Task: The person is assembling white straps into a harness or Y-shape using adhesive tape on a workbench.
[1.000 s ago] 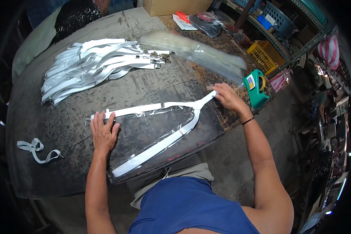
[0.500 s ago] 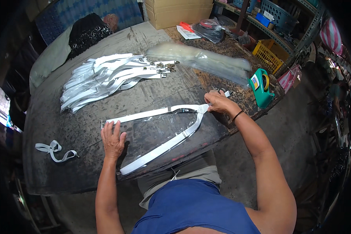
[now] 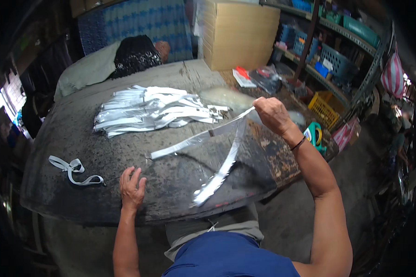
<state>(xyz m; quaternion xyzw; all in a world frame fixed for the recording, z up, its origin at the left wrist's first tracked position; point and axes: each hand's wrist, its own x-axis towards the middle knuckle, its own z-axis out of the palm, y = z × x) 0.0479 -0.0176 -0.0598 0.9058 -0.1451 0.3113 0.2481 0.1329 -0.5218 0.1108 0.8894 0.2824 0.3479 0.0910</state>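
White Y-shaped suspenders (image 3: 189, 140) hang by their joined end from my right hand (image 3: 271, 114), which is closed on them above the table. Their two straps spread apart toward the near side, the nearer one (image 3: 222, 178) glossy and blurred. My left hand (image 3: 132, 188) hovers at or just over the table, fingers apart and holding nothing. Beyond it, a heap of white suspenders (image 3: 148, 111) with metal clips lies in clear wrapping. A loose white strap (image 3: 78, 171) curls on the table at the left.
Behind my right hand are clear plastic sleeves (image 3: 224, 98) and a green tape dispenser (image 3: 315, 134). A large cardboard box (image 3: 240, 34) stands at the back. Shelves with baskets (image 3: 337, 60) and a yellow crate (image 3: 325, 110) line the right. Black material (image 3: 136, 57) lies at the far left.
My right hand has lifted the joined end of the suspenders up and away, pulling the straps along. My left hand has come off the strap's end. The view has tilted up.
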